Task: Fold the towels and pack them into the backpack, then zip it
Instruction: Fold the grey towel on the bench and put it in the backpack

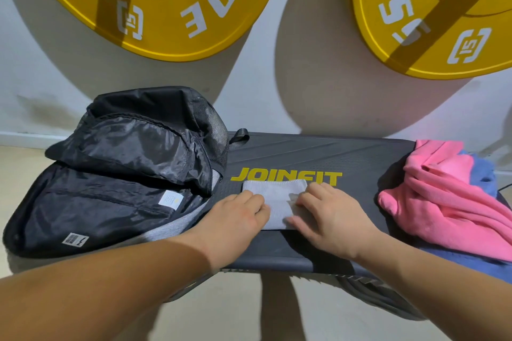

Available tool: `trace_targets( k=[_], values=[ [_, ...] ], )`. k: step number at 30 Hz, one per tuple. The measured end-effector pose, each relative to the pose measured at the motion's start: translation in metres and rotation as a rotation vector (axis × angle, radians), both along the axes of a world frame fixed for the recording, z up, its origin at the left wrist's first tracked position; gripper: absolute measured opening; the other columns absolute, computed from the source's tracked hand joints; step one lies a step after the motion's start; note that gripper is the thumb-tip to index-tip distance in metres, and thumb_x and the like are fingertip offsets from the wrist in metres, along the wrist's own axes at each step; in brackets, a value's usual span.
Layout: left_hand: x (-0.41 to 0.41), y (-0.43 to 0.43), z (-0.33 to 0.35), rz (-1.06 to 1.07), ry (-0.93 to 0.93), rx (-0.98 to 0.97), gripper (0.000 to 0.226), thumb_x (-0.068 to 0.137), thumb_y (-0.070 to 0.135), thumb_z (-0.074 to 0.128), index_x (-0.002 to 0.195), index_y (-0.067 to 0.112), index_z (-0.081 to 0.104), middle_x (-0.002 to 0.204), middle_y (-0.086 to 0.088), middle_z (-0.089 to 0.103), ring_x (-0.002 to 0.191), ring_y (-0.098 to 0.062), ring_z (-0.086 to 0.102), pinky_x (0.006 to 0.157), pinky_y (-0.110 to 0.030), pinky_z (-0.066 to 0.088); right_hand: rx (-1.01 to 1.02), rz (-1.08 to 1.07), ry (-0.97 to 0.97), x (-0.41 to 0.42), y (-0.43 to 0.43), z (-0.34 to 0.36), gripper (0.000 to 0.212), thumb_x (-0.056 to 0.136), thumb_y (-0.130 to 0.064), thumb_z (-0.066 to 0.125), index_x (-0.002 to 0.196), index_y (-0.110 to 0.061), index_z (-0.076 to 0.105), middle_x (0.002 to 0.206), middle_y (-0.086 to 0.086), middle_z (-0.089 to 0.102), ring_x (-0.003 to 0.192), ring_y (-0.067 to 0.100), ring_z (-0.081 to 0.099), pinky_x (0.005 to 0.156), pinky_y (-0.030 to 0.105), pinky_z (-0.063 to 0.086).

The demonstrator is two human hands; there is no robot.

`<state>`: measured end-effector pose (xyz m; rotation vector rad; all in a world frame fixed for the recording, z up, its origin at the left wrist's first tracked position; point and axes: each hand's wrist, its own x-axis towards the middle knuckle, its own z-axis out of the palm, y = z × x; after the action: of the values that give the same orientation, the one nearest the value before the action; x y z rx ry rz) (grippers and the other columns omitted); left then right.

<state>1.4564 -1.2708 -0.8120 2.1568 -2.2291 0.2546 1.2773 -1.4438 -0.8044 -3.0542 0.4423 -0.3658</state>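
Bare platform (360, 163) flanks the folded grey towel (277, 198) (backpack (124, 174) left, pink towel (448, 202) right), left hand (238, 213) and right hand (329, 219) pressing it, fingers relaxed.

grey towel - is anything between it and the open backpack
Nothing visible. The grey towel lies on the platform under the left hand and right hand, and the backpack lies open beside it on the left. The pink towel sits on the opposite side, off that path.

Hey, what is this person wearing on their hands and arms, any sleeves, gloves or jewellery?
Nothing shows as worn. The left hand and right hand have no gloves, rings or watch. The left forearm and right forearm are uncovered to the frame edge, so no sleeves are in view.
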Motion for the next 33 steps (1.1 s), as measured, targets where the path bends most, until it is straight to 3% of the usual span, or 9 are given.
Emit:
trace_targets(
  k=[3,6,8,10,14,19,26,30,33],
  values=[
    [0.007,-0.001,-0.001,0.067,0.086,0.014,0.056,0.065,0.010,0.079,0.117,0.020,0.061,0.105,-0.001,0.059,0.090,-0.025,0.057,0.066,-0.037,0.055,-0.042,0.020,0.135,-0.006,-0.003,0.000,0.045,0.080,-0.057,0.065,0.107,-0.020,0.063,0.094,0.000,0.057,0.081,0.025,0.057,0.067,0.037,0.050],
    [0.007,-0.002,0.005,0.108,0.195,0.061,0.047,0.080,0.014,0.070,0.125,0.021,0.060,0.111,-0.003,0.060,0.096,-0.027,0.055,0.073,-0.043,0.056,0.040,-0.004,0.189,-0.005,-0.004,0.005,0.046,0.077,-0.046,0.070,0.115,-0.020,0.064,0.100,-0.001,0.060,0.091,0.027,0.061,0.073,0.038,0.053],
    [0.007,-0.004,0.015,0.149,0.280,0.123,0.038,0.090,0.019,0.059,0.128,0.022,0.059,0.115,-0.001,0.060,0.102,-0.026,0.052,0.086,-0.044,0.052,0.278,-0.109,0.174,0.000,-0.004,0.016,0.045,0.079,-0.044,0.070,0.120,-0.026,0.062,0.109,-0.005,0.062,0.104,0.021,0.060,0.085,0.037,0.053],
    [0.011,-0.005,0.026,0.221,0.423,0.162,0.034,0.092,0.024,0.058,0.126,0.023,0.063,0.116,0.000,0.064,0.106,-0.025,0.055,0.093,-0.040,0.048,0.546,-0.216,0.216,0.006,-0.006,0.024,0.034,0.080,-0.042,0.072,0.110,-0.031,0.062,0.106,-0.010,0.064,0.100,0.016,0.060,0.088,0.035,0.052],
    [0.022,-0.009,0.034,0.338,0.823,0.315,0.033,0.095,0.024,0.059,0.127,0.030,0.068,0.102,0.018,0.068,0.088,0.000,0.056,0.084,-0.019,0.044,0.901,-0.322,0.179,0.007,-0.010,0.022,0.015,0.086,-0.030,0.072,0.095,-0.024,0.063,0.095,0.002,0.067,0.086,0.017,0.060,0.082,0.036,0.051],
    [0.024,-0.016,0.021,0.435,0.805,0.135,0.028,0.101,0.025,0.054,0.126,0.029,0.066,0.108,0.012,0.054,0.107,-0.009,0.053,0.100,-0.027,0.042,0.764,-0.366,0.173,0.012,-0.005,0.016,0.027,0.102,-0.037,0.050,0.121,-0.026,0.066,0.110,0.000,0.056,0.105,0.019,0.055,0.088,0.029,0.039],
    [0.028,-0.017,0.026,0.373,0.976,0.201,0.014,0.097,0.029,0.064,0.106,0.027,0.074,0.109,0.014,0.072,0.097,-0.001,0.064,0.085,-0.015,0.048,0.880,-0.380,0.180,0.016,-0.007,0.025,0.020,0.099,-0.025,0.058,0.115,-0.020,0.069,0.114,0.003,0.067,0.107,0.020,0.062,0.090,0.028,0.047],
    [0.032,-0.012,0.026,0.393,0.973,0.265,0.021,0.085,0.041,0.078,0.104,0.036,0.071,0.088,0.026,0.067,0.071,0.005,0.055,0.070,-0.011,0.044,0.792,-0.343,0.240,0.018,-0.006,0.025,0.025,0.100,-0.028,0.055,0.117,-0.016,0.068,0.116,0.002,0.065,0.109,0.022,0.061,0.095,0.032,0.047],
    [0.028,-0.013,0.025,0.454,1.068,0.291,0.027,0.075,0.035,0.087,0.097,0.031,0.073,0.087,0.018,0.061,0.075,0.002,0.054,0.071,-0.015,0.044,0.774,-0.291,0.309,0.019,-0.006,0.025,0.024,0.099,-0.031,0.053,0.116,-0.022,0.067,0.116,-0.001,0.059,0.108,0.019,0.058,0.095,0.032,0.047]
  ],
)
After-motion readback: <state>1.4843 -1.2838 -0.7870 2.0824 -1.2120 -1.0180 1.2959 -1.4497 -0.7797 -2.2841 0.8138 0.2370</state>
